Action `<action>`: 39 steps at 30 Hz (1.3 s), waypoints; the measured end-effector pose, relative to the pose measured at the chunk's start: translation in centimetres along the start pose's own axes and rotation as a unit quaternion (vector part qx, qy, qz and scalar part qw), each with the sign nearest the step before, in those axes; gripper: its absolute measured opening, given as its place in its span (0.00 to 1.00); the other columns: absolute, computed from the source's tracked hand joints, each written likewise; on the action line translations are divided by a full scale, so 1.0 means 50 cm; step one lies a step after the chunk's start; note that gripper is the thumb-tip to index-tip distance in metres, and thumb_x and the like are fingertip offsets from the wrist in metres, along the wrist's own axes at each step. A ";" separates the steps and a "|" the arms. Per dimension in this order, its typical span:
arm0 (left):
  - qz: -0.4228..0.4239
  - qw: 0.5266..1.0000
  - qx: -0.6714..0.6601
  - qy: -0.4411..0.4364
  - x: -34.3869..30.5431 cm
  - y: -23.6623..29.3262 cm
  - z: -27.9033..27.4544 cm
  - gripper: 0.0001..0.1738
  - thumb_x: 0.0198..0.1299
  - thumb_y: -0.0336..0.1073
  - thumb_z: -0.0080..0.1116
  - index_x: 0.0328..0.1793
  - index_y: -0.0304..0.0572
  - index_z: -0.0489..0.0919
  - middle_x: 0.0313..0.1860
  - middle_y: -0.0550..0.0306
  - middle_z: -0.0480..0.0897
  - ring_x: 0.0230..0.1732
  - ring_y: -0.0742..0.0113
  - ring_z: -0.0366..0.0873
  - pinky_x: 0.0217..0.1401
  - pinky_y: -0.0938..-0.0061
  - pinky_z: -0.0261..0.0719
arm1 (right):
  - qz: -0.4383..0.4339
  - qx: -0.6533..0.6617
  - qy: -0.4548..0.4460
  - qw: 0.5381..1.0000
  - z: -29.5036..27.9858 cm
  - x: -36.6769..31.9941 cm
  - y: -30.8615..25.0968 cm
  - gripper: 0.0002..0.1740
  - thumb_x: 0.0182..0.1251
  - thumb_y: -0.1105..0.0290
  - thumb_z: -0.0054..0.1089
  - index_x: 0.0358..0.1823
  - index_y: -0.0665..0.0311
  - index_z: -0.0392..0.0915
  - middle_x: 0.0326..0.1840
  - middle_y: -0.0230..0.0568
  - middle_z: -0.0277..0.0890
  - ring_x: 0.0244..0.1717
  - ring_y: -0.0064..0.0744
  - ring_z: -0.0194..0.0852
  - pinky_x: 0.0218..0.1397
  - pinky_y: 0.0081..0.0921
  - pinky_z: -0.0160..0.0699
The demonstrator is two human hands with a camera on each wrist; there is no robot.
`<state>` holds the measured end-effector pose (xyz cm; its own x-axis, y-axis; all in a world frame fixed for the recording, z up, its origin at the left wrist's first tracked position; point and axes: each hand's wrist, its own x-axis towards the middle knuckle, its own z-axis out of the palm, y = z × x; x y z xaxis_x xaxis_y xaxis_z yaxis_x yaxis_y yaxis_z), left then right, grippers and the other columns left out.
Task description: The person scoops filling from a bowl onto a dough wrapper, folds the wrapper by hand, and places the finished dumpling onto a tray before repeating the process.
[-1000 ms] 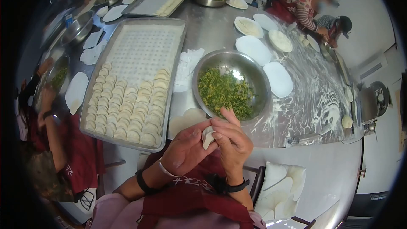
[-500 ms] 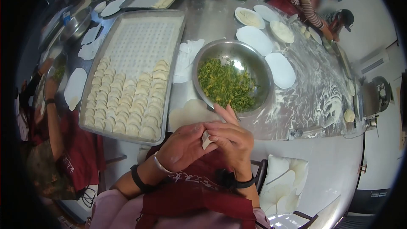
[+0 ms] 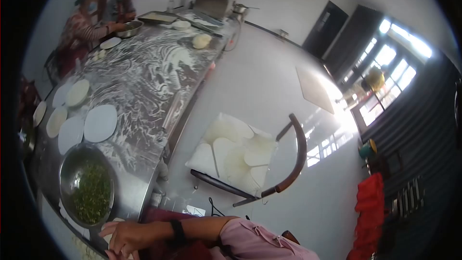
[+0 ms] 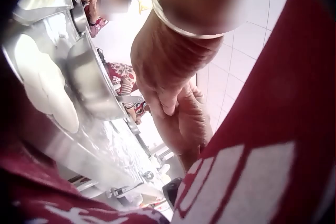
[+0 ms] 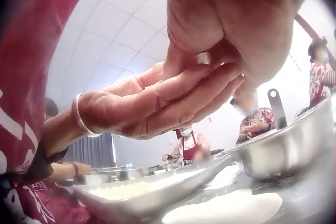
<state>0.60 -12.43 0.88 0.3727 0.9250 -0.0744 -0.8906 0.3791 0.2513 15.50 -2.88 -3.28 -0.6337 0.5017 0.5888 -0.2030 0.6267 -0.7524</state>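
Note:
Both hands are clasped together around a small dumpling (image 5: 202, 57); only a pale bit of it shows between them in the right wrist view. My right hand (image 3: 122, 238) (image 5: 236, 19) pinches it from above with curled fingers. The left hand (image 5: 152, 103) (image 4: 173, 56), with a bangle at its wrist, cups it from the other side, fingers pressed close together. In the head view the left hand is mostly cut off at the bottom edge. Beside the hands stands a steel bowl (image 3: 63, 173) of chopped green filling (image 3: 91, 192).
White plates (image 3: 100, 123) stand beyond the bowl on the floury steel table (image 3: 144, 79). A dough ball (image 3: 201, 41) lies near the far edge. A cushioned chair (image 3: 236, 151) stands to the right. Two people work at the far left. A dumpling tray (image 5: 157, 192) shows in the right wrist view.
The head view has swung far to the right, so the dumpling tray has left it and the hands now sit at the lower left. The hands remain together around the dumpling.

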 end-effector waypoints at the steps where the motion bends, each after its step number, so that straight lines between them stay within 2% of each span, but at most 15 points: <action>1: -0.014 1.000 0.001 -0.007 0.002 0.001 0.006 0.34 0.76 0.46 0.47 0.79 0.33 0.56 0.77 0.45 0.63 0.78 0.52 0.59 0.83 0.47 0.50 | -0.010 -0.009 0.006 1.000 0.002 -0.007 0.002 0.10 0.57 0.64 0.64 0.25 0.63 0.81 0.37 0.38 0.82 0.67 0.54 0.71 0.77 0.56 0.48; 9: -0.084 0.996 0.015 -0.010 0.027 -0.012 0.023 0.33 0.76 0.47 0.48 0.79 0.37 0.59 0.78 0.46 0.63 0.79 0.48 0.57 0.82 0.45 0.51 | -0.055 -0.058 0.059 0.995 -0.021 -0.032 -0.019 0.09 0.63 0.66 0.61 0.30 0.64 0.82 0.45 0.41 0.83 0.65 0.54 0.72 0.70 0.48 0.63; 11: -0.070 0.997 0.021 0.006 0.037 -0.023 0.022 0.33 0.75 0.47 0.49 0.79 0.38 0.59 0.79 0.47 0.62 0.79 0.46 0.56 0.82 0.45 0.51 | -0.075 -0.062 0.079 0.992 -0.031 -0.030 -0.033 0.09 0.65 0.66 0.60 0.32 0.65 0.82 0.47 0.42 0.83 0.64 0.54 0.72 0.68 0.46 0.66; 13: -0.011 0.999 0.029 0.038 0.021 -0.027 0.021 0.33 0.75 0.47 0.50 0.79 0.39 0.59 0.79 0.47 0.62 0.80 0.45 0.55 0.82 0.44 0.51 | -0.097 -0.055 0.112 0.987 -0.038 -0.027 -0.043 0.09 0.67 0.67 0.59 0.33 0.65 0.82 0.49 0.43 0.83 0.64 0.54 0.72 0.67 0.44 0.70; 15: 0.073 0.992 0.100 -0.031 0.018 -0.059 0.019 0.28 0.78 0.47 0.40 0.75 0.35 0.63 0.71 0.49 0.69 0.74 0.56 0.64 0.77 0.56 0.62 | 0.043 0.090 0.167 0.981 -0.044 -0.025 -0.074 0.10 0.70 0.68 0.57 0.40 0.66 0.84 0.56 0.43 0.82 0.69 0.52 0.69 0.67 0.44 0.70; 16: 0.095 0.983 0.157 0.002 0.017 -0.065 0.046 0.26 0.75 0.43 0.48 0.73 0.37 0.65 0.69 0.50 0.71 0.73 0.58 0.65 0.77 0.56 0.61 | 0.082 0.079 0.136 0.984 -0.056 -0.025 -0.085 0.11 0.71 0.69 0.55 0.45 0.66 0.85 0.60 0.45 0.81 0.72 0.52 0.66 0.71 0.42 0.68; 17: 0.130 0.967 0.212 0.056 0.030 -0.073 0.092 0.29 0.70 0.40 0.56 0.73 0.36 0.65 0.65 0.50 0.74 0.70 0.58 0.68 0.76 0.56 0.64 | 0.064 0.001 0.138 0.988 -0.054 -0.015 -0.079 0.09 0.69 0.72 0.59 0.45 0.66 0.85 0.60 0.46 0.81 0.74 0.52 0.66 0.73 0.43 0.68; 18: 0.141 0.950 0.268 0.081 0.028 -0.069 0.080 0.39 0.66 0.40 0.59 0.77 0.29 0.58 0.66 0.44 0.74 0.67 0.54 0.73 0.73 0.58 0.71 | 0.053 0.002 0.127 0.990 -0.056 -0.008 -0.079 0.09 0.64 0.78 0.63 0.45 0.67 0.85 0.60 0.47 0.81 0.73 0.51 0.67 0.72 0.43 0.70; 21: 0.167 0.924 0.300 0.167 0.004 -0.062 0.099 0.32 0.67 0.28 0.54 0.76 0.28 0.62 0.58 0.52 0.79 0.57 0.70 0.78 0.63 0.72 0.77 | 0.162 0.079 0.130 0.975 -0.043 0.038 -0.120 0.10 0.59 0.82 0.64 0.42 0.69 0.86 0.54 0.48 0.84 0.70 0.52 0.71 0.71 0.46 0.70; 24: 0.197 0.870 0.398 0.212 -0.017 -0.058 0.099 0.27 0.68 0.29 0.52 0.72 0.28 0.67 0.60 0.48 0.79 0.60 0.65 0.79 0.65 0.69 0.78 | 0.133 0.105 0.107 0.980 -0.030 0.052 -0.125 0.08 0.58 0.79 0.68 0.39 0.69 0.86 0.49 0.47 0.86 0.66 0.51 0.76 0.70 0.40 0.72; 27: 0.187 0.831 0.452 0.263 -0.035 -0.056 0.084 0.24 0.69 0.29 0.50 0.70 0.30 0.71 0.55 0.51 0.81 0.56 0.69 0.79 0.61 0.73 0.79 | 0.091 0.084 0.077 0.989 -0.011 0.057 -0.111 0.08 0.58 0.79 0.68 0.40 0.69 0.86 0.50 0.47 0.86 0.66 0.51 0.76 0.70 0.39 0.72; 28: 0.204 0.813 0.475 0.269 -0.040 -0.052 0.087 0.23 0.70 0.31 0.52 0.69 0.31 0.73 0.50 0.54 0.83 0.50 0.72 0.81 0.57 0.76 0.79 | 0.089 0.088 0.070 0.990 -0.004 0.058 -0.110 0.08 0.58 0.80 0.68 0.39 0.69 0.86 0.49 0.47 0.86 0.66 0.51 0.76 0.71 0.43 0.70; 31: 0.218 0.827 0.438 0.276 -0.053 -0.048 0.088 0.21 0.70 0.32 0.53 0.67 0.32 0.74 0.45 0.57 0.84 0.45 0.76 0.80 0.51 0.77 0.78 | 0.171 0.122 0.084 0.974 0.016 0.069 -0.132 0.07 0.58 0.80 0.68 0.39 0.69 0.86 0.48 0.47 0.87 0.66 0.51 0.76 0.73 0.50 0.67; 34: 0.168 0.804 0.489 0.293 -0.071 -0.038 0.082 0.22 0.70 0.33 0.54 0.68 0.33 0.75 0.42 0.60 0.84 0.43 0.78 0.79 0.47 0.78 0.77 | 0.177 0.138 0.080 0.971 0.023 0.071 -0.137 0.07 0.57 0.80 0.69 0.38 0.69 0.86 0.46 0.46 0.87 0.66 0.51 0.77 0.74 0.53 0.65; 39: 0.147 0.814 0.491 0.274 -0.077 -0.037 0.071 0.22 0.69 0.31 0.54 0.68 0.35 0.75 0.38 0.63 0.83 0.41 0.79 0.77 0.46 0.79 0.76 | 0.098 0.073 0.009 0.992 0.014 0.063 -0.114 0.05 0.58 0.79 0.68 0.37 0.69 0.85 0.44 0.45 0.86 0.63 0.52 0.78 0.74 0.51 0.66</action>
<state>1.74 -16.79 4.13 -0.2308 0.9467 -0.2246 -0.1828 0.1846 0.9657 14.14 -5.31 2.68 -0.6580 0.6175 0.4310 -0.1841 0.4231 -0.8872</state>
